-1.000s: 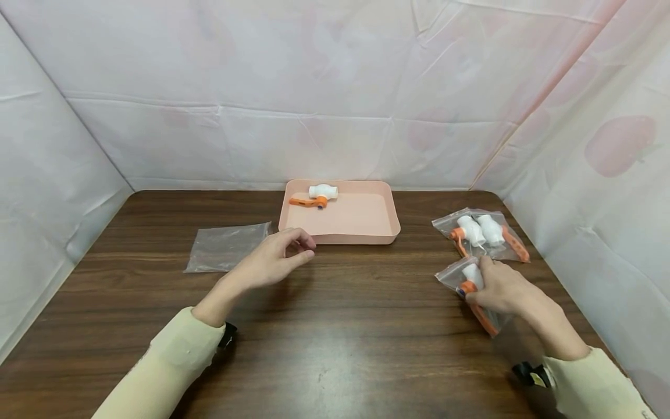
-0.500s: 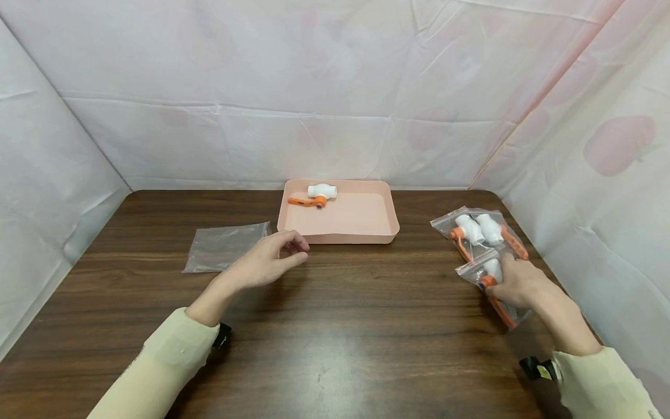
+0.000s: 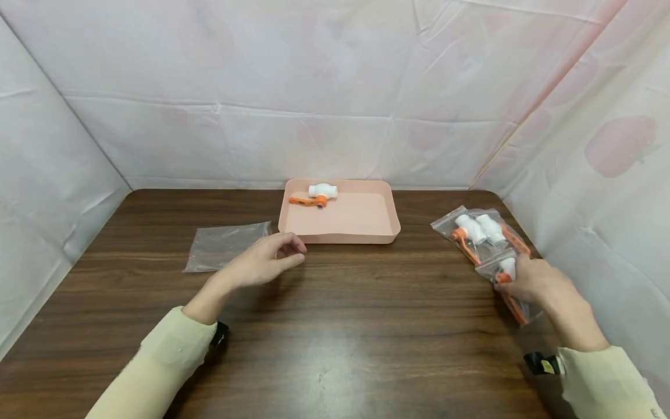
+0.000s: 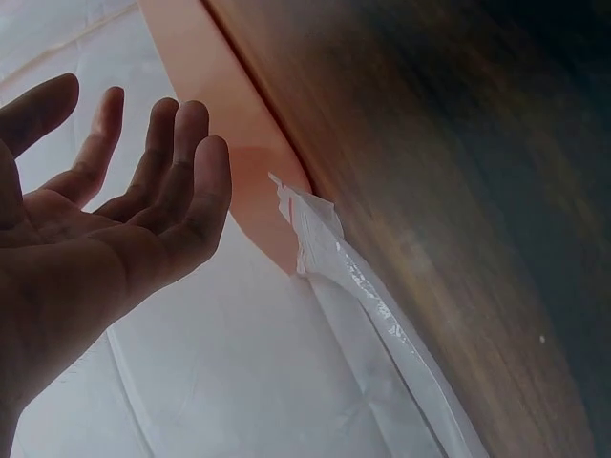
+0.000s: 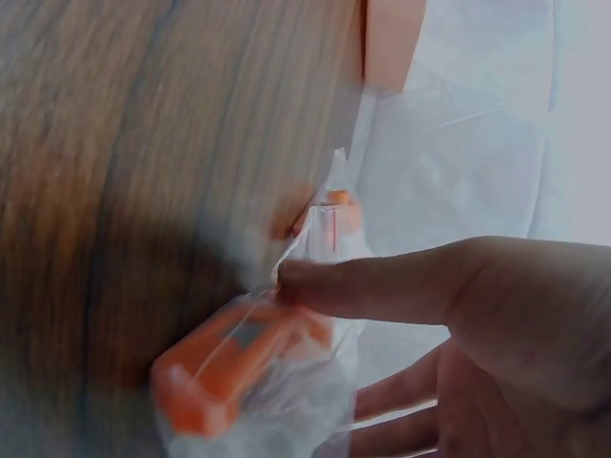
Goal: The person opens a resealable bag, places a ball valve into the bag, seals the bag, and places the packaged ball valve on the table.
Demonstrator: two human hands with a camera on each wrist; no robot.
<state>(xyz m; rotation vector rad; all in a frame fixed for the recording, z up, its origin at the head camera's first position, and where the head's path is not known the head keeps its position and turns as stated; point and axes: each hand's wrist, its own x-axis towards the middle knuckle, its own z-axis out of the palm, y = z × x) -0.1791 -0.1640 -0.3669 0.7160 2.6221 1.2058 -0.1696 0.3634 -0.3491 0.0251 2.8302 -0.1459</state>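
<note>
At the right side of the table, my right hand [image 3: 544, 285] grips a clear zip bag that holds a white ball valve [image 3: 506, 267] with an orange handle [image 5: 224, 367]. In the right wrist view the thumb presses on the plastic near the handle. Just beyond it lie two more bagged ball valves [image 3: 473, 228], side by side, overlapped by the held bag in the head view. My left hand [image 3: 264, 262] hovers with loosely bent fingers and nothing in them, in front of the pink tray [image 3: 361, 238]. Beside it lies a flat clear bag [image 3: 214, 247] with nothing inside.
An unbagged ball valve [image 3: 323, 191] with an orange handle lies in the tray's back left part. Pale cloth walls [image 3: 335, 116] enclose the brown wooden table [image 3: 335, 326] at the back and both sides.
My right hand has carried the bagged ball valve to the right, nearer the other two bags and the table's right edge. My left hand has drifted slightly left.
</note>
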